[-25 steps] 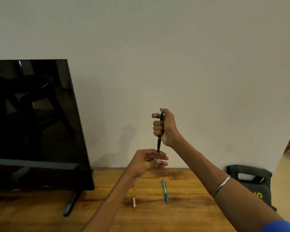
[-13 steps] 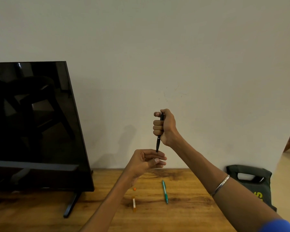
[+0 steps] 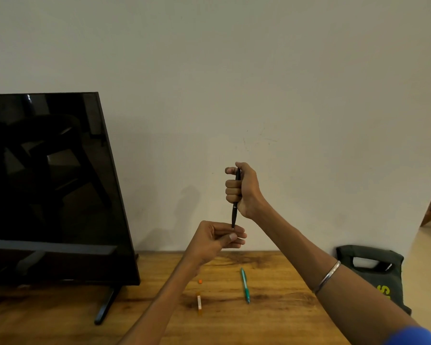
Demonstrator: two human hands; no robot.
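Above the counter (image 3: pixel 284 319), in front of the pale wall, the right hand (image 3: pixel 245 192) grips a black pen (image 3: pixel 235 212) in a closed fist. The pen's long axis stands nearly upright, tip pointing down. That tip meets the top finger of the left hand (image 3: pixel 213 241), held just below; its fingers are curled with the thumb laid against them, and I cannot tell whether they pinch anything. On the counter beneath lie a green pen (image 3: pixel 245 285), a small orange cap (image 3: pixel 200 281) and an orange-and-white tube (image 3: pixel 199 302), all well apart from the hands. A dark screen (image 3: pixel 47 185) stands to the left and a dark bag (image 3: pixel 373 267) to the right.
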